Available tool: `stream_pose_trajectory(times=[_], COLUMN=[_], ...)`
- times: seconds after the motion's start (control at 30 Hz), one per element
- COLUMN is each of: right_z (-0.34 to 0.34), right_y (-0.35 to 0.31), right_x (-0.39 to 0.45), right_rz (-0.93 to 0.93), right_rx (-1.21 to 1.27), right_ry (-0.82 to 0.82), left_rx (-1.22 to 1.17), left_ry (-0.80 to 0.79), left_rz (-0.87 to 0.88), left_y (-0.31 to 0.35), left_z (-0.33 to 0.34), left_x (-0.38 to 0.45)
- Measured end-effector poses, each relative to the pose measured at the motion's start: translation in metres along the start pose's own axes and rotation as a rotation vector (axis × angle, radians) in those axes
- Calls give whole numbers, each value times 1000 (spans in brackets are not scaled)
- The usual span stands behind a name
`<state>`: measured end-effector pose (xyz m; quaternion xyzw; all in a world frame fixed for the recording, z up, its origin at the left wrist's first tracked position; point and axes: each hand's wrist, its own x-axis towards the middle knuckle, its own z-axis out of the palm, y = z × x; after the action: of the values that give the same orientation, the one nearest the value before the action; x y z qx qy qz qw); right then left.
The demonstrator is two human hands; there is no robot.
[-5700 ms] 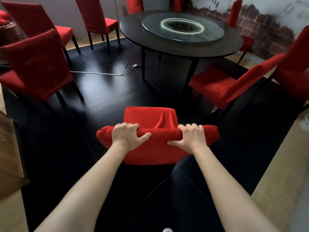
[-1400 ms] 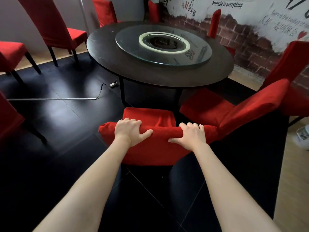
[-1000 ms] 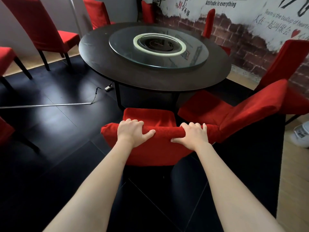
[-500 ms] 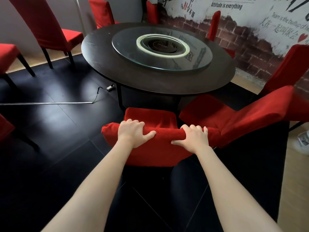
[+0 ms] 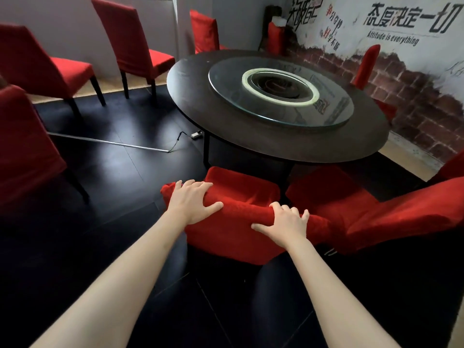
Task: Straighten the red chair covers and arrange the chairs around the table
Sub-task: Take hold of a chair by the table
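A chair in a red cover [image 5: 241,197] stands in front of me, its seat tucked against the edge of the round dark table [image 5: 276,136]. My left hand [image 5: 192,200] lies over the top left of its backrest, fingers spread and curled onto the cloth. My right hand [image 5: 283,221] rests on the top right of the backrest, fingers loosened and spread. A second red-covered chair [image 5: 371,217] stands just to the right, touching or nearly touching the one under my hands.
A glass turntable [image 5: 278,94] sits on the table. More red chairs stand at the left [image 5: 32,64], back left [image 5: 133,46], left edge [image 5: 22,149] and behind the table [image 5: 364,69]. A cable and plug [image 5: 193,134] lie on the black floor.
I have pushed the chair forward until its seat reaches the table. My view has turned left, and my fingers have loosened from a tight grip to a spread hold on the backrest.
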<state>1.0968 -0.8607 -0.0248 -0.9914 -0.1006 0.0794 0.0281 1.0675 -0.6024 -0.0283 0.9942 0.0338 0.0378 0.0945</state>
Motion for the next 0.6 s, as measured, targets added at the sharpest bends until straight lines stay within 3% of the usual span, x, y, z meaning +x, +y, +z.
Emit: stream_pose_trajectory(times=[0.27,0.6], right_z=[-14,-30], right_y=[-42,-202], right_x=[17,67], right_rz=[-303,-637], right_rx=[117,142], right_ry=[21,73], left_rx=[-86,-113], left_ry=[119,207], left_rz=[-296,-572], left_y=[-55,-171], left_z=[-24,-62], left_x=[-26,-73])
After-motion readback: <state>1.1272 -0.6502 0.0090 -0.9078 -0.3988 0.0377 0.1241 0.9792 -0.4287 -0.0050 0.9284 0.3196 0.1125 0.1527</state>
